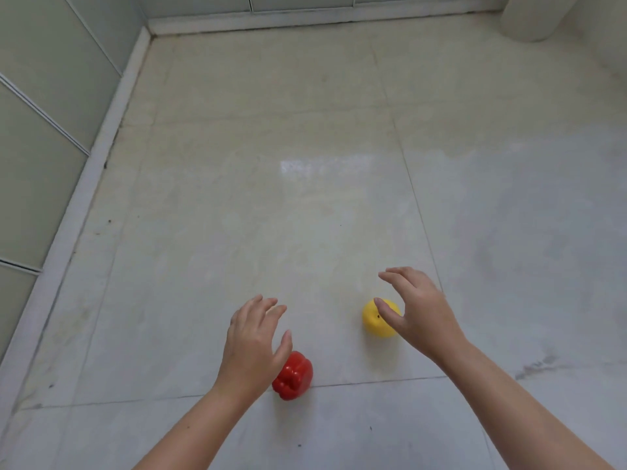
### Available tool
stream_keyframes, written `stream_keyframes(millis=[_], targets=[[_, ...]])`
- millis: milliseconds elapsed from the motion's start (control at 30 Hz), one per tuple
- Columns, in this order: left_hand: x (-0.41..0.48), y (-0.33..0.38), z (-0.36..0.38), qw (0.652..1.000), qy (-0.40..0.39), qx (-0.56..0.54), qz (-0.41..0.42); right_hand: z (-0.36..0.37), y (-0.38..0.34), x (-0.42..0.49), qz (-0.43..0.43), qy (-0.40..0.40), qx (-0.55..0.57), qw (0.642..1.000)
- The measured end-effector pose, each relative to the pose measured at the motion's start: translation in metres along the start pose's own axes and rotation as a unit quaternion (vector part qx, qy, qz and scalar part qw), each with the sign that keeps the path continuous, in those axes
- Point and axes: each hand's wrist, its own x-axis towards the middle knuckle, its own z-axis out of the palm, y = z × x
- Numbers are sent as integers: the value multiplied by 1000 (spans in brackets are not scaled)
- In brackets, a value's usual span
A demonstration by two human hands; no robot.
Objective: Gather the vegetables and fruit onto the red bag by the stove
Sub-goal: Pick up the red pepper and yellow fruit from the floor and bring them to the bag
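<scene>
Left hand [252, 340]: empty, fingers spread and slightly curled, palm down, above the floor; its thumb side overlaps the upper left of the red pepper in this view, and whether it touches cannot be told.
Red bell pepper [294, 376]: one, glossy, lying on the pale tiled floor [271, 198] on a grout line, just right of the left wrist.
Yellow fruit [376, 318]: one, round, with a small dark dot on its top, resting on the floor right of and farther out than the pepper, well apart from it.
Right hand [419, 310]: empty, fingers splayed and arched over the yellow fruit, thumb in front of its right side; contact cannot be told.
White rounded object [536, 18]: one, far right corner, cut off by the frame edge.
Count: two hands, two produce items.
Writing: none readable on either item.
Wall panels [40, 130]: pale green, along the left, meeting a white baseboard [101, 154].
</scene>
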Motion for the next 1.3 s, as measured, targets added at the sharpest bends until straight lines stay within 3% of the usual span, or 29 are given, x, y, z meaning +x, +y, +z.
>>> stream_keyframes(millis=[233,500,867,1300], targets=[[-17,-20,55,999,-26,-18,-27,59,44,-7,-8,-55,-26,998],[-46,-30,86,989,-113,-25,-96,93,58,-30,67,-137,-36,988],[-61,-32,94,981,-124,-66,-135,113,57,-39,134,-162,-36,977],[-70,-31,105,965,-140,-152,-164,120,61,-47,125,-156,-38,979]])
